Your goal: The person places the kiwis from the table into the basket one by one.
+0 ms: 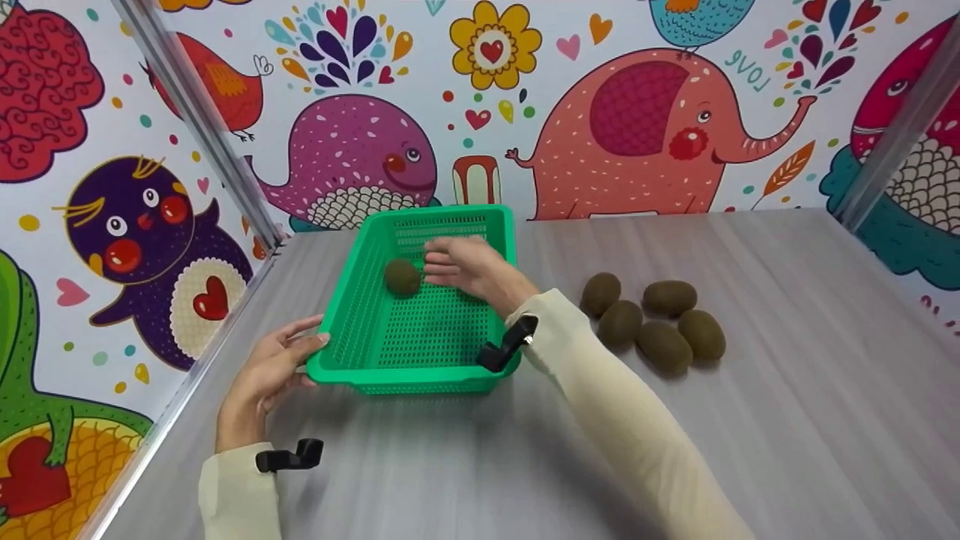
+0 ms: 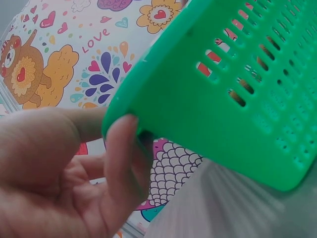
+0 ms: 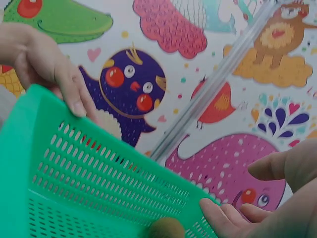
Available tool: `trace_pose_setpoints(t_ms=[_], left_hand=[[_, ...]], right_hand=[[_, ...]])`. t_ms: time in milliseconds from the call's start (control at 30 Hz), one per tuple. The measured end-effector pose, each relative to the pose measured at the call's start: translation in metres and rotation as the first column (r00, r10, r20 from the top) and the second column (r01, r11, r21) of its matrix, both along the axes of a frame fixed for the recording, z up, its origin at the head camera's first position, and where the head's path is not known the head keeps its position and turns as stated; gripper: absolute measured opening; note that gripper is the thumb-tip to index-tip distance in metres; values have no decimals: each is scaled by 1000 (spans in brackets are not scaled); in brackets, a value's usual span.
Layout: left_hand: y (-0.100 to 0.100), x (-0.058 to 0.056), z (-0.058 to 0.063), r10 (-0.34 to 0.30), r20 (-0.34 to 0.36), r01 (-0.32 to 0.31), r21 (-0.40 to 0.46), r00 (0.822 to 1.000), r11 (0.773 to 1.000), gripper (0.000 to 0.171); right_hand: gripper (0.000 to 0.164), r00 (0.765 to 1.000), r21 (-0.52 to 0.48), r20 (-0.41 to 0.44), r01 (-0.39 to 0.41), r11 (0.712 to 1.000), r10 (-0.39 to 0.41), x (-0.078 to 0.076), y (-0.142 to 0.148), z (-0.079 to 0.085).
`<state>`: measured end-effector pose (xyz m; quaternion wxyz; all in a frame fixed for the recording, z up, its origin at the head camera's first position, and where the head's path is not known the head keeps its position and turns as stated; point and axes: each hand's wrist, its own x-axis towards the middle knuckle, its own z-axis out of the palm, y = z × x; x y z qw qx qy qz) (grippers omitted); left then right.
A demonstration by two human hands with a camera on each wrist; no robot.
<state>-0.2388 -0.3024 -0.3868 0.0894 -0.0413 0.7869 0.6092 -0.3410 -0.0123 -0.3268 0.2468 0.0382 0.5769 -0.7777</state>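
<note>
"So, how far along would you say things are?"

"Barely begun, I'd judge. One kiwi point(image 1: 403, 277) lies inside the green basket point(image 1: 420, 377), just beside the fingertips of the right hand point(image 1: 469, 266) and beyond the left hand point(image 1: 274, 367)."

"And what's left?"

"Five kiwis point(image 1: 664, 348) sit clustered on the table point(image 1: 787, 337), outside the basket, to the right of the right hand. If they all belong in the basket, most of the work remains."

"Is the right hand carrying another?"

"None that I can see. Its fingers reach out straight over the basket, thumb spread away from them. The hand and wrist hide part of the basket floor, though, so I can't tell whether a second kiwi lies beneath."

"What about the other hand?"

"Clamped on the basket: thumb and fingers pinch the rim near its left front corner. The two hands are well apart, with that lone kiwi between them."
</note>
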Motion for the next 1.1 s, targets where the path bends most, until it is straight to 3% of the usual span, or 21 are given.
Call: trace_pose_setpoints(t_ms=[233, 500, 833, 1100], left_hand=[[-1, 1, 0, 3, 4, -3, 6, 1000, 1000, 63], [1, -1, 0, -1, -1, 1, 7, 1000, 1000, 63], [0, -2, 0, -1, 10, 1, -20, 1000, 1000, 64], [-1, 1, 0, 2, 2, -2, -42, 1000, 999, 63]], right_hand=[[44, 992, 27, -114, -47, 999, 50, 17, 15, 17], [50, 962, 168, -249, -75, 983, 116, 40, 31, 28], [50, 914, 369, -360, -44, 928, 186, 65, 57, 18], [48, 877, 411, -444, 20, 911, 181, 81, 79, 10]])
